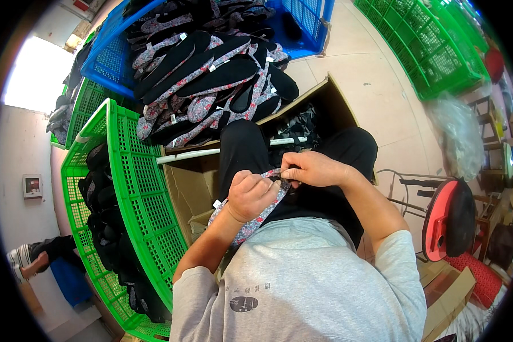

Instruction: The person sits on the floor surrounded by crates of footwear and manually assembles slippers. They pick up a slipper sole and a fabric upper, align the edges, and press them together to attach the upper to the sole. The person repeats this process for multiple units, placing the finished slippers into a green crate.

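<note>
A floral fabric slipper (248, 229) with a small white tag lies across my lap, mostly under my left forearm and hand. My left hand (253, 196) is closed round its upper part, fingers curled. From the right, my right hand (314, 169) pinches the slipper's upper end, its fingertips almost meeting those of the left. Dark material shows between the two hands, but its detail is too small to make out. Just beyond my knees, a big heap of similar slippers (211, 80), black-soled with floral edging and white tags, spills from a blue crate (111, 65).
An open cardboard box (191, 179) with dark scraps stands between my legs, a white rod (191, 155) across it. At left, a green crate (148, 188) holds black slippers. Another green crate (422, 45), a red-and-black stool (447, 219) and cardboard (450, 296) are right. Someone's arm (37, 265) shows far left.
</note>
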`<state>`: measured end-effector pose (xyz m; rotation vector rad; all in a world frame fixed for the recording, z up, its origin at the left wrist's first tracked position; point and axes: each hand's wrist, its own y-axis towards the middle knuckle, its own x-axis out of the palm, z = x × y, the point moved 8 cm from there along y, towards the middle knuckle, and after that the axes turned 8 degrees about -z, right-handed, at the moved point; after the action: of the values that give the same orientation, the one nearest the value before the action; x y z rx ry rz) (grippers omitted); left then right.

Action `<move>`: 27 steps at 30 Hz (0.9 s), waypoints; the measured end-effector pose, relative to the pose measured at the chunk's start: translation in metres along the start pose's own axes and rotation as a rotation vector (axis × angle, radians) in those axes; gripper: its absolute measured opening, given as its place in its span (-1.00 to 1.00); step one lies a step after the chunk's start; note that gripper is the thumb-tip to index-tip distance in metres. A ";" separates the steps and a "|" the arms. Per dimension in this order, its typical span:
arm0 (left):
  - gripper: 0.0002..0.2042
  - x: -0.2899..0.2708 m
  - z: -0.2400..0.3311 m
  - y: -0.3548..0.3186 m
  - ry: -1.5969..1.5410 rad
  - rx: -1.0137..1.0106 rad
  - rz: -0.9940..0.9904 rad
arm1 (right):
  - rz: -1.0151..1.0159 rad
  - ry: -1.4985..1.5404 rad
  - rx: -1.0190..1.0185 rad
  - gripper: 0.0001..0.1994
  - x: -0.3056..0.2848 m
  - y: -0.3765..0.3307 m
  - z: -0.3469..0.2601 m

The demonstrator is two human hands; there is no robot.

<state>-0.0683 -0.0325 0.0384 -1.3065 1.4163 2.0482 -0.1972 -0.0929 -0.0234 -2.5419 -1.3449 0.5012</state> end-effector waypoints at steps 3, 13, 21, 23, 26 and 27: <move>-0.75 -0.004 0.000 0.002 0.014 -0.022 0.036 | 0.153 0.294 -0.038 -0.82 0.004 0.003 0.020; -0.83 -0.004 -0.007 -0.002 0.026 -0.093 0.066 | 0.177 0.705 -0.033 -0.85 0.040 -0.020 0.034; -0.86 -0.005 -0.009 0.002 0.011 -0.119 0.066 | 0.279 0.445 -0.109 -0.83 0.036 -0.019 0.021; -0.86 -0.004 -0.009 0.002 0.016 -0.119 0.054 | 0.324 0.349 -0.135 -0.82 0.035 -0.018 0.019; -0.87 -0.002 -0.008 0.001 0.032 -0.109 0.042 | 0.332 0.229 -0.026 -0.80 0.032 -0.021 0.013; -0.87 -0.002 -0.008 0.001 0.037 -0.106 0.041 | 0.337 0.191 -0.004 -0.80 0.032 -0.020 0.013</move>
<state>-0.0642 -0.0391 0.0396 -1.3747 1.3771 2.1633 -0.2012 -0.0545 -0.0346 -2.7506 -0.8590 0.3005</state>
